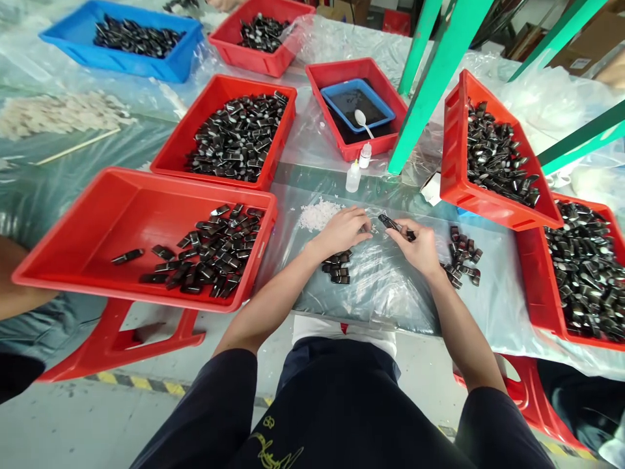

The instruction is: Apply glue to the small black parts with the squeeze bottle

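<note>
My right hand (418, 249) grips a small glossy black part (389, 223) with a long, narrow shape, its far end pointing left. Just left of it, my left hand (344, 232) has its fingers curled and pinched together; anything between the fingertips is too small to make out. Beside the left hand lies a heap of small whitish pieces (316, 215). Several dark glossy parts (338, 267) lie in short rows under my left wrist. A looser group of similar parts (461, 254) lies right of my right hand.
At left, a red tray (73, 228) holds black parts; another red tray (170, 153) stands behind it. Small bottles (353, 177) stand ahead, before a blue tray (336, 98) with a white spoon (361, 119). A green post (430, 78) rises near a tilted red bin (454, 150).
</note>
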Action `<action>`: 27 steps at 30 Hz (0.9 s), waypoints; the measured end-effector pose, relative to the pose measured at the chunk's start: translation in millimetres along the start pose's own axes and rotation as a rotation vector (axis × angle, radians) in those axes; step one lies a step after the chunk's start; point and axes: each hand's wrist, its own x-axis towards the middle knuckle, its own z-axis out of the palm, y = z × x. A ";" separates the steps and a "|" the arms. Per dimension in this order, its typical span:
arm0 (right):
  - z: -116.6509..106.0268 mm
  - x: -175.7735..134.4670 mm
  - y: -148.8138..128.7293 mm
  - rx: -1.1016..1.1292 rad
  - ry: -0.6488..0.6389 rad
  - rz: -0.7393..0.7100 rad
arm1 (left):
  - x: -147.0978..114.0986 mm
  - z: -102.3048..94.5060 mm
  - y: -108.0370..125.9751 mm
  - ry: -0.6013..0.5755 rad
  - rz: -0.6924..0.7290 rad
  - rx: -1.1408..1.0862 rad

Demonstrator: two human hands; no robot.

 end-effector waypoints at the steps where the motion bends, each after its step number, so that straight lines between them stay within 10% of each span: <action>1: 0.0 0.1 0.0 0.002 0.002 0.001 | 0.3 -1.2 -0.5 0.017 -0.009 -0.025; 11: 2.3 0.0 -3.8 0.094 -0.027 0.000 | 7.1 -0.6 1.2 0.376 -0.134 -0.694; 27: 3.4 -4.1 -9.0 0.129 -0.068 0.009 | 6.2 -3.4 5.8 0.338 -0.157 -0.792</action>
